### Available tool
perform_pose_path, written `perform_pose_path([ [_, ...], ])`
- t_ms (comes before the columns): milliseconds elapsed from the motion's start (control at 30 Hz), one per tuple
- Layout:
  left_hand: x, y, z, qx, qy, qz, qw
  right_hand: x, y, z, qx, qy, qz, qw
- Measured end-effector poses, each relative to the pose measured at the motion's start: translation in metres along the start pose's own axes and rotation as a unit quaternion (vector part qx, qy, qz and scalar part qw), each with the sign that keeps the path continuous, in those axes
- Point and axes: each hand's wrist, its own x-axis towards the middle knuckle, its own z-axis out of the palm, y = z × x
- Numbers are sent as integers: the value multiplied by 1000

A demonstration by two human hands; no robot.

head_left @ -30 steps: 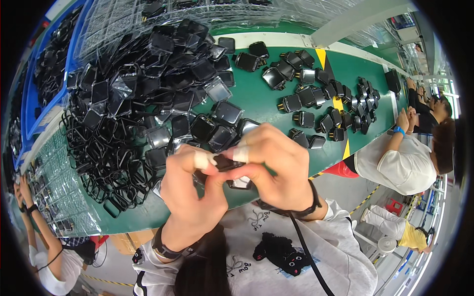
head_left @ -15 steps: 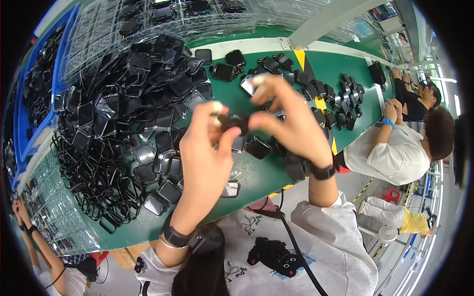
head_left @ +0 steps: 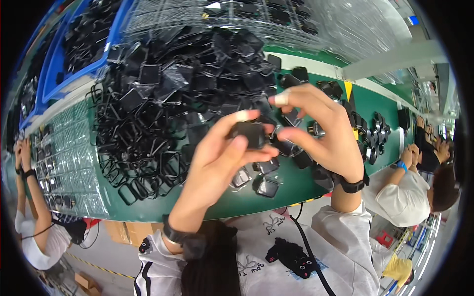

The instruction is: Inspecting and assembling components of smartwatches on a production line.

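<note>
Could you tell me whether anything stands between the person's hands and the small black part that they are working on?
Nothing visible does. The left hand already pinches the small black part above the green table, and the right hand closes on it from the other side.

Bright, even overhead light; glare on clear plastic trays [head_left: 345,24] at 1 o'clock. Strong fisheye bending at rim, black vignette. Slight softness throughout.

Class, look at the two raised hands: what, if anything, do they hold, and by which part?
A small black square part, pinched at its left side by the left hand; the right hand meets its right edge with its fingertips.
</note>
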Motion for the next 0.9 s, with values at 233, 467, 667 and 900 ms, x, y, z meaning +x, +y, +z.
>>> perform_pose_path([
  [233,-67,52,-42,134,240,98,957,38,-11,79,-59,-205,-108,971],
  [467,-60,44,-49,139,193,127,963,41,-25,73,104,-155,-3,982],
  [667,-42,29,-41,93,128,94,983,41,-26,88,110,-28,-45,993],
  [900,-42,20,-35,3,125,39,991,44,-28,104,-7,92,-176,980],
])
